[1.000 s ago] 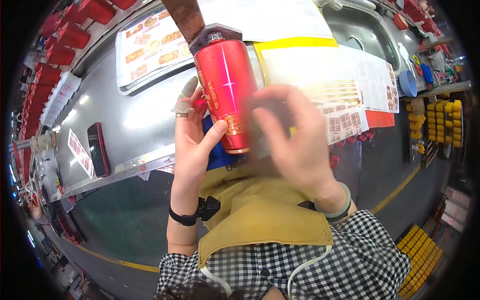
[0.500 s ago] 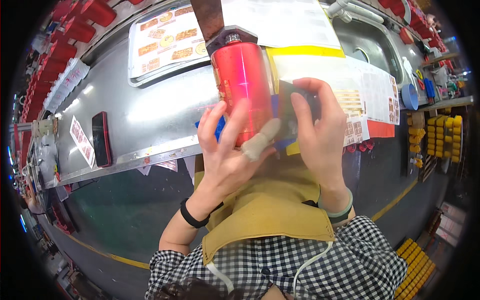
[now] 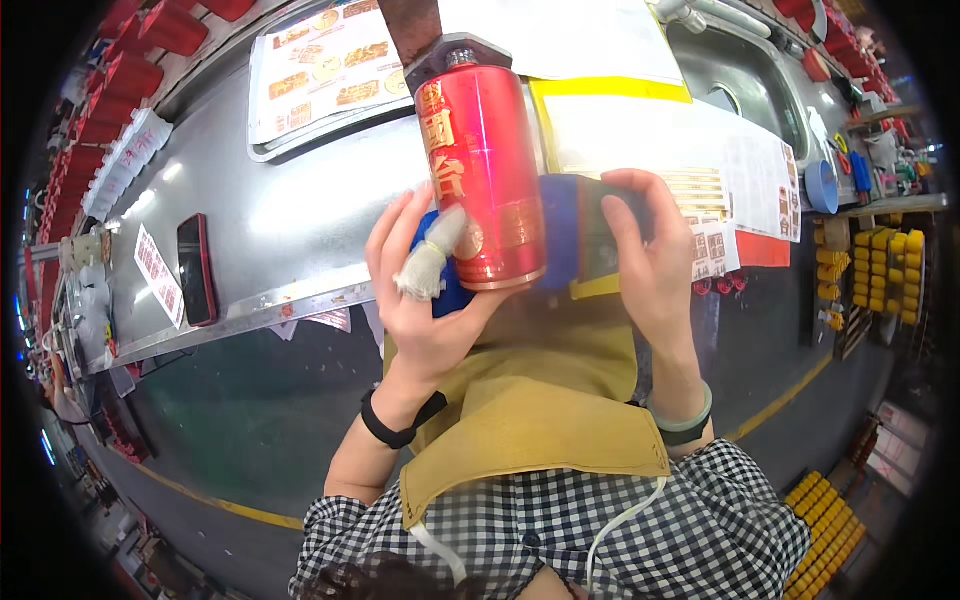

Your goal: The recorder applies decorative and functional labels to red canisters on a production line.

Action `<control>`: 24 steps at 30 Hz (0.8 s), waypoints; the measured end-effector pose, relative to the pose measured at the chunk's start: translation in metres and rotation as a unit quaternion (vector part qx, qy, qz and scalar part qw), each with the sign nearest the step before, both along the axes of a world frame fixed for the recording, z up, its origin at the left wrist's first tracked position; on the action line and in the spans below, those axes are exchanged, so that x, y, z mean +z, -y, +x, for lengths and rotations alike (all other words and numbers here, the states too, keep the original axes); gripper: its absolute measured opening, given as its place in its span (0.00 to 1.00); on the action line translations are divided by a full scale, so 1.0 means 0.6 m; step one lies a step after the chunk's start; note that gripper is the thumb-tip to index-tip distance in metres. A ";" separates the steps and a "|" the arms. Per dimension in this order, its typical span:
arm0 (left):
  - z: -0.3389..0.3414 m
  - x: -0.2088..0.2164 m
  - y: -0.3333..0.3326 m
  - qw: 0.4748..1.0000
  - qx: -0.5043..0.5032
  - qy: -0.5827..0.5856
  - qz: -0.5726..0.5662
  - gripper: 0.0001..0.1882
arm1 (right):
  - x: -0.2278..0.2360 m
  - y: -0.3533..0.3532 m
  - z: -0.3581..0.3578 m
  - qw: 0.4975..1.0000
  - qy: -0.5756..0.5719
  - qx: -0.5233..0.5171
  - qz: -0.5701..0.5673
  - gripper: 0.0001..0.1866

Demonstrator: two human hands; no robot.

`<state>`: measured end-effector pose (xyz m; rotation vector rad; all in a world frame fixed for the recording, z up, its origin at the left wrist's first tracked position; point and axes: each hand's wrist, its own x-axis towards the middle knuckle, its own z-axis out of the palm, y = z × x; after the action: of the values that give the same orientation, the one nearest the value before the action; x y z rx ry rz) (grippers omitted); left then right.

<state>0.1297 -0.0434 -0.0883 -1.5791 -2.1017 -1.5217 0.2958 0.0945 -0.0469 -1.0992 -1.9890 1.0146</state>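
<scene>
A glossy red bottle [image 3: 490, 170] with gold lettering lies neck-away, its neck at a metal holder [image 3: 458, 58]. At its near end my left hand [image 3: 420, 300] grips it: one finger, wrapped in white cloth [image 3: 430, 262], presses the side, and the thumb passes under the base. To the right, apart from the bottle, my right hand [image 3: 655, 250] pinches a thin dark grey flat piece [image 3: 607, 225] between thumb and fingers. That piece is blurred against a blue pad [image 3: 565, 215] behind it.
A tray [image 3: 262, 150] with printed sticker sheets lies left of the holder, and more sheets [image 3: 740, 165] lie right. A phone [image 3: 197, 270] rests beside a sticker strip [image 3: 160, 275] on the metal bench. A sink [image 3: 735, 70] and blue cup [image 3: 820, 187] stand at far right.
The bottle has turned, bringing its gold lettering further into view. My left hand has shifted left, its wrapped finger moving onto the bottle's left side. My right hand has moved slightly right.
</scene>
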 end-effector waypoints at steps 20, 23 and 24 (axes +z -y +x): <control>0.000 -0.035 0.020 0.985 0.027 -0.166 0.026 0.19 | 0.042 0.022 -0.017 0.985 -0.084 0.090 -0.119 0.08; 0.003 -0.040 0.020 0.988 0.036 -0.147 0.038 0.20 | 0.043 0.029 -0.031 0.971 0.001 0.120 -0.206 0.19; 0.004 -0.041 0.020 0.990 0.040 -0.127 0.041 0.20 | 0.037 0.030 -0.035 0.971 0.002 0.120 -0.205 0.19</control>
<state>0.1321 -0.0551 -0.1131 -1.5473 -1.9148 -1.2886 0.2749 0.0763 -0.0247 -1.0806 -2.0012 1.6063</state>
